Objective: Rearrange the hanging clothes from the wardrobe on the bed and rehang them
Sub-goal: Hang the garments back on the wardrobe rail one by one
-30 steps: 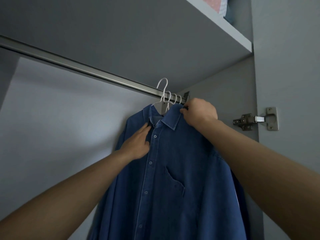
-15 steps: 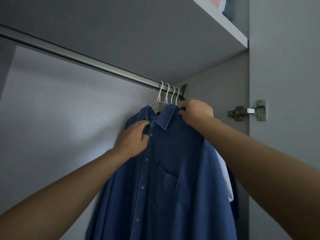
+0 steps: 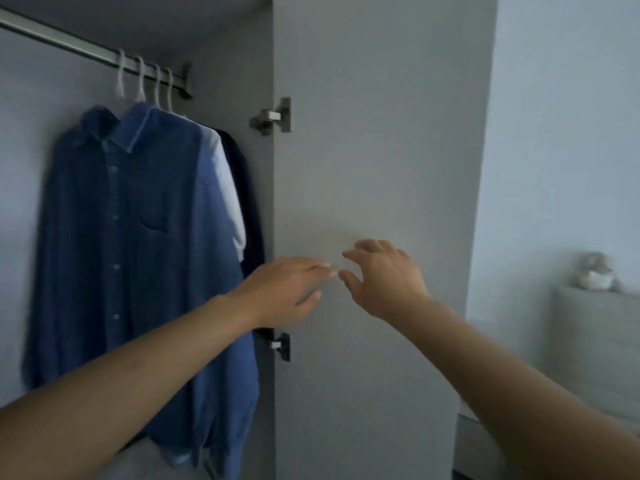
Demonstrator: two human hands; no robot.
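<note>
Several garments hang on white hangers (image 3: pixel 140 79) from the metal rail (image 3: pixel 69 43) at the wardrobe's right end. Frontmost is a dark blue denim shirt (image 3: pixel 104 237), then a lighter blue shirt (image 3: pixel 214 271), a white garment (image 3: pixel 225 188) and a dark navy one (image 3: pixel 251 209). My left hand (image 3: pixel 284 289) and my right hand (image 3: pixel 384 278) are both in front of the open wardrobe door (image 3: pixel 374 133), to the right of the clothes. Their fingers are spread and hold nothing. Whether the fingertips touch the door is unclear.
Two metal hinges (image 3: pixel 273 116) (image 3: pixel 280 344) join the door to the wardrobe side. Far right, a small stuffed toy (image 3: pixel 595 271) sits on a pale headboard (image 3: pixel 595 341) against a light wall. The frame is motion-blurred.
Both hands have let go of the denim shirt and its hanger, which now hangs on the rail. They have dropped down and right to the door, and the view has swung right.
</note>
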